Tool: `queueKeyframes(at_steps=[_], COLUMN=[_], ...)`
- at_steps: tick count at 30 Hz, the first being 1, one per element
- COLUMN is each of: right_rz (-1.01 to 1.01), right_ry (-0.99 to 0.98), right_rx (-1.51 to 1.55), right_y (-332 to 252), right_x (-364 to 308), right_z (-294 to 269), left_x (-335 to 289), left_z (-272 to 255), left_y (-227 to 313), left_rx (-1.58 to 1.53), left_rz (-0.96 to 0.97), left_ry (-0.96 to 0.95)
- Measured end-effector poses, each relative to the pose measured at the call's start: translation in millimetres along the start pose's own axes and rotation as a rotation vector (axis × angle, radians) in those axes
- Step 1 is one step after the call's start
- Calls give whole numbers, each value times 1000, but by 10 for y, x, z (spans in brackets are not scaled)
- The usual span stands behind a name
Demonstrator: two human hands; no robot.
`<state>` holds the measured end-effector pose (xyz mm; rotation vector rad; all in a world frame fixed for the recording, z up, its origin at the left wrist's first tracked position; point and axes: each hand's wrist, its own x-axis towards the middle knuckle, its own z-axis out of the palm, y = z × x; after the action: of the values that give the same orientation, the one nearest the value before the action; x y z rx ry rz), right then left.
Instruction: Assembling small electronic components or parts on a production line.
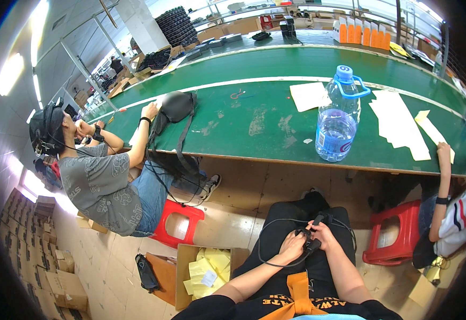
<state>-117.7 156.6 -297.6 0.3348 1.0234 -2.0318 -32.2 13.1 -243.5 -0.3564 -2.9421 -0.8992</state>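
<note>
Over my lap, my left hand (293, 246) and my right hand (324, 235) are close together, both with bent fingers. They grip a black cable (267, 226) with dark, blocky ends, and its loops hang out to both sides over my black trousers (281, 216). One black block (313, 246) sits between the hands, just under my right hand. Another dark piece (318, 218) sticks up past my right fingertips. What exactly the cable's ends are is too small to tell, and the fingers partly hide them.
Ahead stands a green workbench (233, 130) with a large water bottle (338, 120), white paper sheets (398, 122) and a black bag (177, 109). Co-workers sit left (97, 181) and right (457, 224). A carton with yellow paper (209, 272) stands on the floor, left, and a red stool (396, 234) right.
</note>
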Motion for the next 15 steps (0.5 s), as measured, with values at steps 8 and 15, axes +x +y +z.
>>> queueKeyframes(at_steps=[8,15], right_rz=[-26,-44], right_ry=[9,37], right_rx=[-8,-93], right_y=[67,60], right_x=[87,43], right_z=[-112,-14], left_x=[-5,-10], left_z=[80,112], left_y=[-40,-68], left_rx=[-6,-49], left_rz=[-1,16], left_ry=[13,63])
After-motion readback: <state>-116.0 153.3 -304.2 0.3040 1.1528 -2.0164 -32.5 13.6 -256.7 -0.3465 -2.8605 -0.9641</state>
